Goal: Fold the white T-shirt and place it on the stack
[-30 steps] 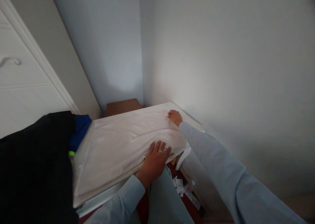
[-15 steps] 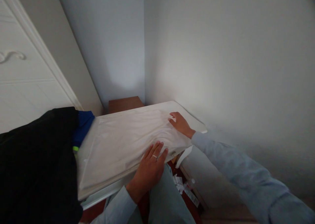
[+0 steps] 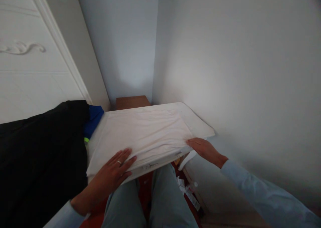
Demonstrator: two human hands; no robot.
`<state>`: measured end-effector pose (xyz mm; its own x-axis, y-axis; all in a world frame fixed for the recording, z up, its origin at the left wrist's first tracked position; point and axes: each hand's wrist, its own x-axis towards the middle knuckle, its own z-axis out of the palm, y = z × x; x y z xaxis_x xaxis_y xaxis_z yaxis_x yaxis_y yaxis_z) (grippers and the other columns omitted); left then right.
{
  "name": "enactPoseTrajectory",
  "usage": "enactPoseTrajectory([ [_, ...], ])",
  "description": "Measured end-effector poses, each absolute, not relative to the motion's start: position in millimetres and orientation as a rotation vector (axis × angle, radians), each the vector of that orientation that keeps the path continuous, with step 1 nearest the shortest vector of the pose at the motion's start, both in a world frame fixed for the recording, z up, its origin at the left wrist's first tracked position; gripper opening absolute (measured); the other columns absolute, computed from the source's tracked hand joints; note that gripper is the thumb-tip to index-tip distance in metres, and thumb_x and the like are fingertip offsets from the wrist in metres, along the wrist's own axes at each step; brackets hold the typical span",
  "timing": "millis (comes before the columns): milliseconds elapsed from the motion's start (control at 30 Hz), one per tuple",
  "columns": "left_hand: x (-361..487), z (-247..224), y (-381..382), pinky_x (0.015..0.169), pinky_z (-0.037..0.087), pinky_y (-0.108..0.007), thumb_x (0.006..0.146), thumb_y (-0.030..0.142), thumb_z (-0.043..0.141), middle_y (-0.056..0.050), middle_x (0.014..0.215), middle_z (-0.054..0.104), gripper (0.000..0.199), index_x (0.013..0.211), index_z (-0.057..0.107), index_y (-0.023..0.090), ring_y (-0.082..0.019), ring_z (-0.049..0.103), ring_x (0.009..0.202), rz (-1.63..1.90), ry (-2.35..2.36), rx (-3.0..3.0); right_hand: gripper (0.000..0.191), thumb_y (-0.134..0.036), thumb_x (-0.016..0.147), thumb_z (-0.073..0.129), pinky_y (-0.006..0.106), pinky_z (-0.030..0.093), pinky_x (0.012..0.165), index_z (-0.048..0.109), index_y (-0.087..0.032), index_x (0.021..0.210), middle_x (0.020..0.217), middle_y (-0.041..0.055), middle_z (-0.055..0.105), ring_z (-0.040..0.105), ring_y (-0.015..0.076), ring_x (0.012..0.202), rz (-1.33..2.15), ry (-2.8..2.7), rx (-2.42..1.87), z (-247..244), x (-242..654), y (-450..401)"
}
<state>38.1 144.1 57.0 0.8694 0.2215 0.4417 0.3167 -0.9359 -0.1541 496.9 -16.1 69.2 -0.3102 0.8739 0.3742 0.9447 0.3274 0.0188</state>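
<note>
Since earlier frame: left hand [image 3: 114, 169] shifted left along cloth's near side, right hand [image 3: 205, 149] came nearer, to cloth's near right corner. Left open, fingers slightly spread on cloth; right has fingers together, can't tell if pinching. White cloth [image 3: 140, 127] lies on white table [image 3: 197, 121], wrinkled toward near right. Black garment [image 3: 50, 154], blue fabric [image 3: 94, 119] at left; brown furniture [image 3: 132, 102] behind table.

The left grip [image 3: 114, 171] has slid from the middle of the white cloth's [image 3: 145, 127] near side to its near left part. The right grip [image 3: 204, 150] has come from the far right part to the near right corner. Dark marks [image 3: 151, 165] now show along the tabletop's [image 3: 200, 124] near edge.
</note>
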Motion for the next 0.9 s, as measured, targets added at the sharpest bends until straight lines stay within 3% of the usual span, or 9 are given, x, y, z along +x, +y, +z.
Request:
enactPoseTrajectory([
  [133,25.9,49.6,147.8,0.115,0.04,-0.046,0.099,0.039,0.05,-0.012,0.157,0.041,0.063,0.157,0.031,0.021,-0.029,0.041,0.143,-0.588,-0.459,-2.779,0.029,-0.013,0.096,0.045,0.042,0.059,0.086,0.071,-0.018,0.108,0.101,0.0124,0.075,0.07,0.0251,0.094,-0.463,-2.369,-1.627,74.2,500.2,-12.1],
  [233,21.3,46.1,150.1,0.116,0.037,-0.047,0.098,0.048,0.049,-0.015,0.156,0.041,0.074,0.159,0.022,0.014,-0.031,0.038,0.145,-0.58,-0.51,-2.74,0.029,-0.013,0.097,0.043,0.042,0.057,0.084,0.069,-0.018,0.105,0.1,0.0135,0.073,0.067,0.025,0.093,-0.458,-2.33,-1.635,77.8,499.4,-10.0],
  [433,19.4,43.4,155.4,0.118,0.031,-0.049,0.098,0.046,0.049,-0.011,0.159,0.037,0.067,0.157,0.031,0.02,-0.031,0.035,0.146,-0.5,-0.504,-2.703,0.027,-0.011,0.092,0.046,0.044,0.056,0.082,0.068,-0.019,0.106,0.098,0.013,0.07,0.064,0.0265,0.091,-0.345,-2.282,-1.728,81.6,503.5,-11.9],
  [533,20.1,43.5,157.2,0.117,0.032,-0.049,0.096,0.048,0.05,-0.012,0.16,0.036,0.069,0.157,0.031,0.019,-0.032,0.035,0.146,-0.493,-0.507,-2.696,0.035,-0.016,0.092,0.051,0.046,0.054,0.094,0.062,-0.018,0.125,0.117,0.0166,0.067,0.062,0.0279,0.109,-0.336,-2.275,-1.72,77.9,498.8,-17.3],
  [667,24.0,47.5,153.6,0.118,0.029,-0.048,0.096,0.051,0.049,-0.013,0.159,0.037,0.07,0.156,0.033,0.018,-0.032,0.037,0.145,-0.54,-0.52,-2.709,0.06,-0.026,0.092,0.059,0.05,0.046,0.108,0.043,-0.015,0.149,0.147,0.0203,0.05,0.047,0.0315,0.135,-0.408,-2.344,-1.684,68.3,490.5,-20.2],
  [900,17.6,51.7,144.7,0.119,0.026,-0.049,0.096,0.054,0.047,-0.012,0.16,0.036,0.07,0.156,0.034,0.021,-0.033,0.037,0.145,-0.538,-0.545,-2.68,0.039,-0.012,0.097,0.046,0.044,0.057,0.097,0.064,-0.021,0.131,0.127,0.012,0.069,0.066,0.0257,0.115,-0.544,-2.32,-1.676,58.9,513.6,-15.6],
])
